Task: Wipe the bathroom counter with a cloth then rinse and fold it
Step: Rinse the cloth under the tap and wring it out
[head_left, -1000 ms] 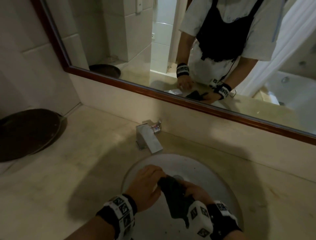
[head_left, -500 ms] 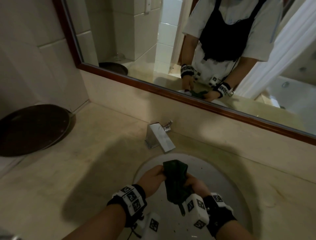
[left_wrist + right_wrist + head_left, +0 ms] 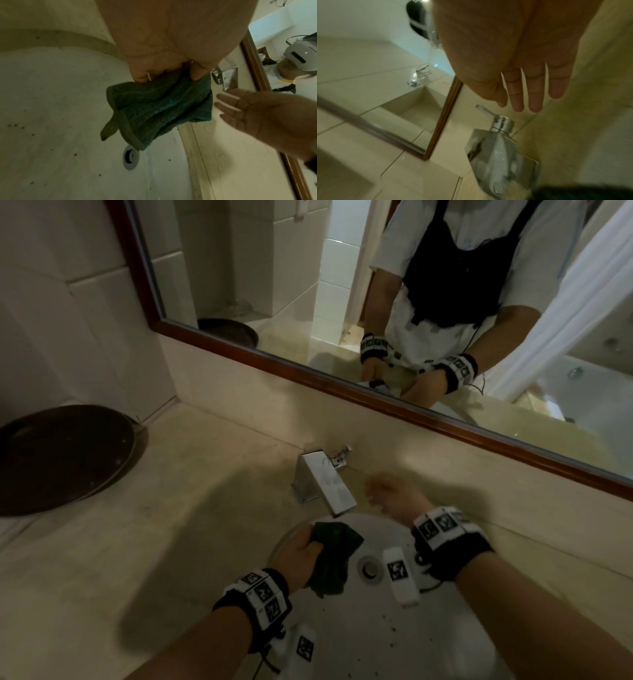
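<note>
My left hand [image 3: 301, 549] grips a dark green cloth [image 3: 334, 558] bunched over the white sink [image 3: 445, 628], near its left rim. In the left wrist view the cloth [image 3: 157, 108] hangs from my curled fingers above the drain [image 3: 129, 158]. My right hand [image 3: 387, 494] is blurred, its fingers straight, above the counter just right of the square chrome faucet [image 3: 325, 484]. In the right wrist view the right hand [image 3: 522, 97] is flat and holds nothing, a short way from the faucet lever [image 3: 485, 110]. No water runs from the faucet [image 3: 498, 152].
A dark round tray [image 3: 61, 457] lies on the beige counter [image 3: 171, 542] at the left. A wood-framed mirror [image 3: 376, 302] lines the back wall and reflects me. Dark specks dot the sink basin.
My right hand has let go of the cloth and moved up and right to beside the faucet. My left hand alone now holds the cloth, lower and to the left.
</note>
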Motion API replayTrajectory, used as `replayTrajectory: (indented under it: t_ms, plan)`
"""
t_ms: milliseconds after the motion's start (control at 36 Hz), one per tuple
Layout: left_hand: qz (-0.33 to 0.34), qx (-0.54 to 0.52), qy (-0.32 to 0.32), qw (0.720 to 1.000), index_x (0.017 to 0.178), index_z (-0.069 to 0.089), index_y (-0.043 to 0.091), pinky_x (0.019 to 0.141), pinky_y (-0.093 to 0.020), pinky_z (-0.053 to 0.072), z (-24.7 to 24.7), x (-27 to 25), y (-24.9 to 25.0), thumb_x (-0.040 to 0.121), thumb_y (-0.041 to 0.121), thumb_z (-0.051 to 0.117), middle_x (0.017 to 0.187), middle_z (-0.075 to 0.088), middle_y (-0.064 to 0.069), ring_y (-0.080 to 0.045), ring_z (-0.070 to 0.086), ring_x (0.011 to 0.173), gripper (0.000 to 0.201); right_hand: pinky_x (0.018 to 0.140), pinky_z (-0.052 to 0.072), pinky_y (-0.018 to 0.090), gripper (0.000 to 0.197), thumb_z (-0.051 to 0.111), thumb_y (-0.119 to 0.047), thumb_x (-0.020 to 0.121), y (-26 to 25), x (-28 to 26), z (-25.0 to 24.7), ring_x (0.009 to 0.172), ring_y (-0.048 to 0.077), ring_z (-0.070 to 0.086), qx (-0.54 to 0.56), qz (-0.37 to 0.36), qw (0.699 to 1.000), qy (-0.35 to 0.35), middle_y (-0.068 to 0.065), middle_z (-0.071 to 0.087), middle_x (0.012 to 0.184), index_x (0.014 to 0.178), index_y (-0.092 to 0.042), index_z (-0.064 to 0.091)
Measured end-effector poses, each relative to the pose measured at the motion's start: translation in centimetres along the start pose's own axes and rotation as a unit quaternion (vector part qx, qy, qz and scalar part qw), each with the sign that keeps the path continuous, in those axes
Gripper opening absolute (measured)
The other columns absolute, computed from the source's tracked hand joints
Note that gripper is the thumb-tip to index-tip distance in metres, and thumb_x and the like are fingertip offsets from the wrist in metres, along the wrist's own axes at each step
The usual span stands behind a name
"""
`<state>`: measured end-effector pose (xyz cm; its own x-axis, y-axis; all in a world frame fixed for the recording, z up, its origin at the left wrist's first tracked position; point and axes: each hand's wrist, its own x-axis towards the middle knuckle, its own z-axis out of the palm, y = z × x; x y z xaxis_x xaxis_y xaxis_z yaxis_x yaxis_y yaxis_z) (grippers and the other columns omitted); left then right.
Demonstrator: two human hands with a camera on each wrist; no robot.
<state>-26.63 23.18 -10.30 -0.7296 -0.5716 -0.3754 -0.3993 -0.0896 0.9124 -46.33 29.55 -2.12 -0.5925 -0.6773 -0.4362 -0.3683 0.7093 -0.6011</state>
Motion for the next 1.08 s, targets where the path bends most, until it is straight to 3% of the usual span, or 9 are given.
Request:
replayTrajectory:
  t_ms: [111,222,306,417,556,639,750,944,1083]
  plan:
    - [-0.023,0.007,0.003,1.0,0.108,0.056,0.014,0.092,-0.04,0.051,-0.2,0.4,0.3,0.097,0.019,0.04,0.105,0.065,-0.009,-0.024,0.063,0.1,0.02,0.096,0.043,0.034,0.037,0.045,-0.022,0.096,-4.4,1.8,-1.3,0.113,0.025,0.055,-0.109,-0.094,0.989,0.03,0.007,0.056,0.13,0.133,-0.019,0.047]
    - [-0.045,0.035,0.021,0.998,0.098,0.055,0.019,0.09,-0.04,0.05,0.2,1.3,0.1,0.097,0.022,0.04,0.098,0.063,-0.006,-0.022,0.061,0.094,0.015,0.102,0.038,0.034,0.037,0.041,-0.025,0.1,-6.9,3.8,-1.5,0.122,0.027,0.048,-0.186,-0.115,0.976,0.008,0.011,0.05,0.137,0.132,-0.01,0.049]
    - [-0.051,0.03,0.047,0.997,0.092,0.056,0.002,0.086,-0.043,0.051,1.0,1.6,0.2,0.097,0.021,0.041,0.093,0.063,-0.016,-0.024,0.059,0.084,0.025,0.1,0.043,0.036,0.032,0.042,-0.021,0.099,-7.1,4.9,-1.9,0.115,0.027,0.053,-0.2,-0.117,0.973,0.0,0.011,0.055,0.129,0.124,-0.009,0.057]
    - [-0.051,0.025,0.026,0.998,0.105,0.054,0.001,0.059,-0.007,0.041,1.8,2.1,0.4,0.1,0.016,0.038,0.083,0.055,-0.004,-0.007,0.049,0.072,0.023,0.097,0.044,0.034,0.028,0.05,-0.011,0.092,-6.8,5.6,-2.1,0.112,0.027,0.055,-0.223,-0.141,0.964,0.02,0.011,0.06,0.123,0.117,-0.007,0.063]
    - [-0.043,0.02,0.039,0.998,0.099,0.05,0.006,0.053,-0.005,0.037,2.0,2.7,0.2,0.1,0.015,0.037,0.081,0.05,-0.003,-0.005,0.044,0.067,0.016,0.085,0.045,0.031,0.026,0.05,-0.021,0.094,-6.2,6.5,-1.4,0.105,0.025,0.057,-0.202,-0.142,0.969,0.031,0.008,0.062,0.113,0.11,-0.007,0.065]
    - [-0.054,0.024,0.042,0.997,0.096,0.051,0.004,0.059,-0.01,0.039,1.9,2.7,0.1,0.1,0.015,0.037,0.083,0.054,-0.005,-0.009,0.049,0.072,0.017,0.08,0.044,0.032,0.023,0.048,-0.021,0.095,-6.0,7.1,-1.2,0.097,0.027,0.059,-0.234,-0.152,0.959,0.047,0.011,0.064,0.107,0.103,-0.006,0.064]
    - [-0.055,0.032,0.055,0.996,0.097,0.057,-0.005,0.079,-0.034,0.049,2.1,2.8,-0.8,0.099,0.019,0.039,0.096,0.064,-0.021,-0.029,0.061,0.09,0.03,0.079,0.045,0.031,0.021,0.048,-0.021,0.093,-6.0,7.5,-1.4,0.097,0.027,0.058,-0.262,-0.164,0.95,0.042,0.01,0.063,0.111,0.106,-0.013,0.062]
    - [-0.05,0.011,0.064,0.997,0.094,0.058,-0.007,0.083,-0.043,0.049,2.3,2.9,-1.3,0.097,0.018,0.041,0.096,0.062,-0.028,-0.026,0.059,0.082,0.031,0.089,0.041,0.03,0.028,0.048,-0.016,0.095,-5.7,7.3,-1.5,0.111,0.028,0.053,-0.248,-0.149,0.957,0.032,0.012,0.059,0.122,0.118,-0.007,0.06]
    - [-0.062,0.009,0.056,0.996,0.1,0.057,-0.004,0.087,-0.04,0.05,2.4,3.1,-1.5,0.098,0.02,0.04,0.098,0.064,-0.022,-0.033,0.062,0.095,0.029,0.078,0.036,0.024,0.026,0.049,-0.018,0.094,-5.3,7.4,-1.4,0.105,0.027,0.056,-0.234,-0.154,0.959,0.045,0.012,0.061,0.118,0.114,-0.007,0.061]
